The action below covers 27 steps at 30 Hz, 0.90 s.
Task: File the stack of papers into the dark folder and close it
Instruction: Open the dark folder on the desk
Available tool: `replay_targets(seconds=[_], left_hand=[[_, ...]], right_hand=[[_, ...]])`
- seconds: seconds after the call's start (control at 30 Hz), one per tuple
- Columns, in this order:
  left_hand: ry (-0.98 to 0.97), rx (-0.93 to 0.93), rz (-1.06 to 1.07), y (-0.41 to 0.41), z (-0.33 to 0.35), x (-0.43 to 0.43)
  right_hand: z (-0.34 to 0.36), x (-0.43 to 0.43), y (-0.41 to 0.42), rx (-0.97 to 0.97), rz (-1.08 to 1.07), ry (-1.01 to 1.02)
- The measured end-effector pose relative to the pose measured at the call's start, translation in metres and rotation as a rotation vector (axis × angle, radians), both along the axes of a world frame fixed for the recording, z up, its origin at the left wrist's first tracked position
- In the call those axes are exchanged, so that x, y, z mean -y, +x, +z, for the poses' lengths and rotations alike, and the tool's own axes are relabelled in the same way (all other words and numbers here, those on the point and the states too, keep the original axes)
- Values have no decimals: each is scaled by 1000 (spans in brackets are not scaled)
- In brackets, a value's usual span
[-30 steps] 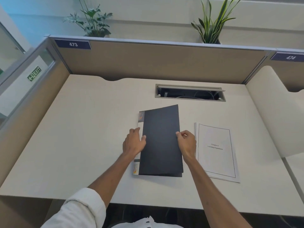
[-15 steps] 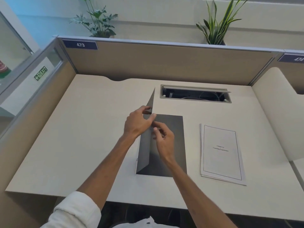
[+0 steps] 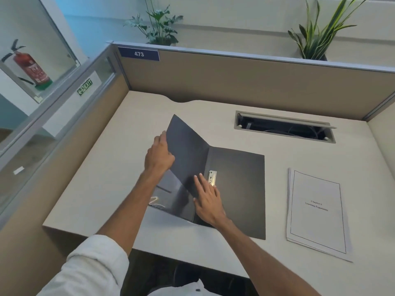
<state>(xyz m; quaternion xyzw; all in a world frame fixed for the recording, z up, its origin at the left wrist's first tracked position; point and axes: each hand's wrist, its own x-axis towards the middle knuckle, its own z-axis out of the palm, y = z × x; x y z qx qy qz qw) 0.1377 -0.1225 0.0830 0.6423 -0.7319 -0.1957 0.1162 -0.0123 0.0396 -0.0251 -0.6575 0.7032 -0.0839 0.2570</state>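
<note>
The dark folder (image 3: 237, 189) lies open on the desk, its back flat and its front cover raised and swung out to the left. My left hand (image 3: 159, 155) grips the outer edge of that cover. My right hand (image 3: 208, 199) lies flat with fingers spread on the inside near the spine, beside a small metal clip (image 3: 212, 177). The stack of papers (image 3: 316, 212), white with a printed title page, rests on the desk to the right of the folder, untouched.
The beige desk (image 3: 119, 167) is walled by tan partitions at the back and left. An open cable slot (image 3: 284, 128) sits behind the folder. Two plants stand beyond the back partition. A fire extinguisher (image 3: 32, 67) shows through the glass on the left.
The closed folder has been opened. My left hand swung the front cover up and over to the left, and my right hand moved onto the inside near the spine.
</note>
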Motion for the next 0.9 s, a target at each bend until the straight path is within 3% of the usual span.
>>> replay_targets(seconds=[0.3, 0.9], left_hand=[[128, 172, -105, 48, -67, -8], [273, 194, -301, 71, -128, -7]], right_hand=[[-27, 6, 20, -188, 151, 4], [-32, 6, 18, -251, 93, 27]])
